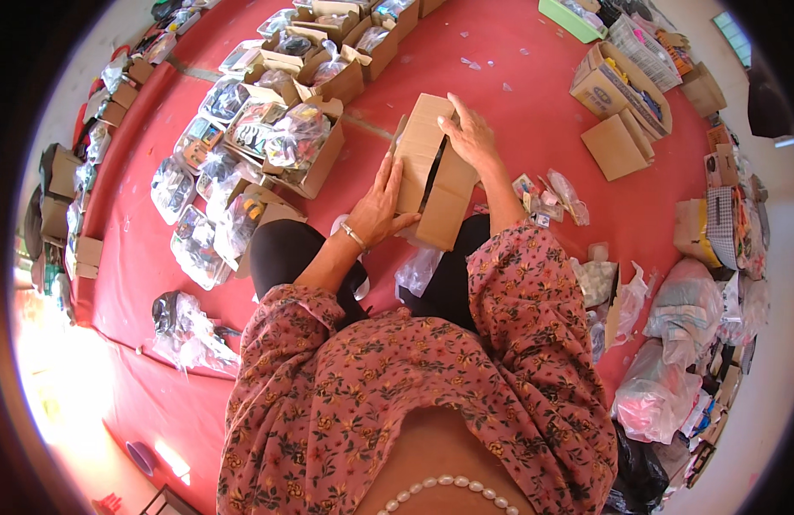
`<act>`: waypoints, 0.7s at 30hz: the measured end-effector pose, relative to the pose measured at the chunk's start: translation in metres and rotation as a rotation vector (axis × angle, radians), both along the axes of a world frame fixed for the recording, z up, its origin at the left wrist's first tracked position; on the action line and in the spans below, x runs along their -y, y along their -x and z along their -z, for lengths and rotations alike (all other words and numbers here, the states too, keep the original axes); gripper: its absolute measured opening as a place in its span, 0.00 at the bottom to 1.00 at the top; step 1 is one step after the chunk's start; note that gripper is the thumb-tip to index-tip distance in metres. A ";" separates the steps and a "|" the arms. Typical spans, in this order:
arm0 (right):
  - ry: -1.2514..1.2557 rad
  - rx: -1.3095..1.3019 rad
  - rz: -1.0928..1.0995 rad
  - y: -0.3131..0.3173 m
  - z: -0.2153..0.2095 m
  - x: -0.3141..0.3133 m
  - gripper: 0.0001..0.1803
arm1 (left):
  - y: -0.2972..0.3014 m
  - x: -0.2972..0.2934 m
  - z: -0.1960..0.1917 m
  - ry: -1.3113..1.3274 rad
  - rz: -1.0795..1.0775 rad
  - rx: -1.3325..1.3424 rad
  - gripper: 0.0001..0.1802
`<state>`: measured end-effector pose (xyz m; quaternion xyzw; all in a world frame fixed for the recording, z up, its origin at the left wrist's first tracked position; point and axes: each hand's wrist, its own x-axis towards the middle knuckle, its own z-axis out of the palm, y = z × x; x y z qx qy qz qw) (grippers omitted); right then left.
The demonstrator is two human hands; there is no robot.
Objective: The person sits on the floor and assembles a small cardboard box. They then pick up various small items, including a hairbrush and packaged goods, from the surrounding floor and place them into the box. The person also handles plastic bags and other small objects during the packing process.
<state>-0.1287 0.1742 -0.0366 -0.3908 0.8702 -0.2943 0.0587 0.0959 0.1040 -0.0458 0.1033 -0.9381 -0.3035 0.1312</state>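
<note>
Between my two hands is a brown cardboard box (449,202), tilted above my knees. Its two long flaps are folded in over the top, with a narrow dark gap left between them. My left hand (381,204) grips the box's left side, fingers pointing up along it and thumb towards the near end. At the far right corner, my right hand (471,137) clasps the box, fingers on the edge and thumb bent over the flap. What the box holds is hidden. A clear plastic bag (418,272) lies below the box, between my legs.
Rows of open cartons (330,154) and bags of small goods (193,249) stand at the left on the red floor covering (517,112). Small packets (547,202) lie right of my knee. Farther right are an open carton (603,81) and stuffed plastic bags (684,309).
</note>
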 end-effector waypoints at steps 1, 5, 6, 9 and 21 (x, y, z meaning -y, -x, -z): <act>0.035 0.031 -0.015 0.005 0.003 -0.003 0.32 | 0.000 0.000 0.001 0.025 0.025 -0.011 0.52; 0.163 0.082 -0.087 0.007 0.006 -0.010 0.29 | -0.012 0.003 -0.003 0.144 0.067 0.016 0.46; 0.150 0.096 -0.094 0.006 0.005 -0.011 0.29 | -0.016 0.007 0.000 0.196 0.087 -0.015 0.44; 0.139 0.089 -0.092 0.001 0.005 -0.013 0.27 | -0.023 0.009 0.007 0.288 0.118 -0.080 0.41; -0.001 -0.370 0.003 -0.014 0.018 -0.012 0.30 | -0.017 0.010 0.013 0.266 0.104 -0.099 0.36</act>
